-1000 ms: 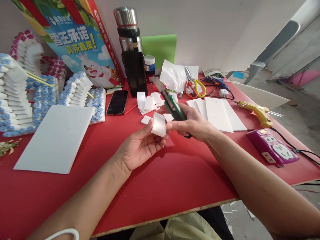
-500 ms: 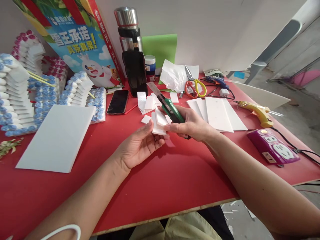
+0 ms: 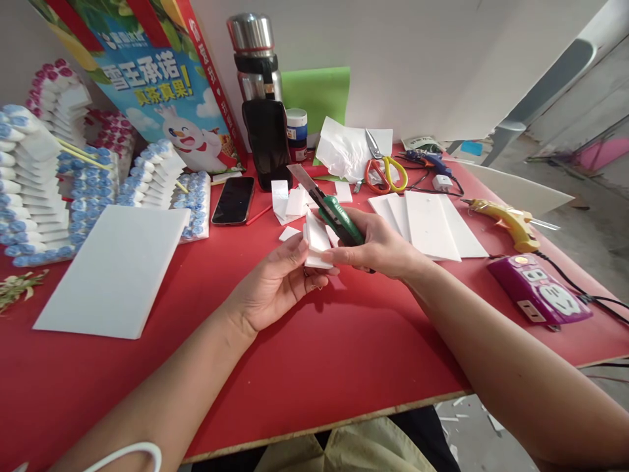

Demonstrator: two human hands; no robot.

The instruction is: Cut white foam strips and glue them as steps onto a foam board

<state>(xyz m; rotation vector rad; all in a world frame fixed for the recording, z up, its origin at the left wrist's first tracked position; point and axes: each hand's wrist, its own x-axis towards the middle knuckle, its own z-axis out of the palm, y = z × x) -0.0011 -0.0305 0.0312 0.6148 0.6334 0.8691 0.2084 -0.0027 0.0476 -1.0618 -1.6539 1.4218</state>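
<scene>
My left hand (image 3: pixel 278 278) is closed on small white foam board pieces (image 3: pixel 317 239), its thumb pressed on their left side and fingers beneath. In my right hand (image 3: pixel 376 244) is a green utility knife (image 3: pixel 339 219), its blade out and pointing up and left, away from me. The right thumb also touches the right edge of the foam pieces. Behind both hands, more small white pieces (image 3: pixel 295 202) lie loose on the red table (image 3: pixel 314 367).
Scissors (image 3: pixel 383 172), a yellow glue gun (image 3: pixel 508 223) and a purple power strip (image 3: pixel 538 288) lie to the right, near white foam sheets (image 3: pixel 427 226). On the left are a foam board stack (image 3: pixel 113 269), a phone (image 3: pixel 232 200) and blue-tipped models (image 3: pixel 91 190). A steel flask (image 3: pixel 253 59) stands behind.
My left hand has shifted slightly right, and the pieces it holds are now more closely lined up and turned a little. The knife stays in my right hand, almost unmoved.
</scene>
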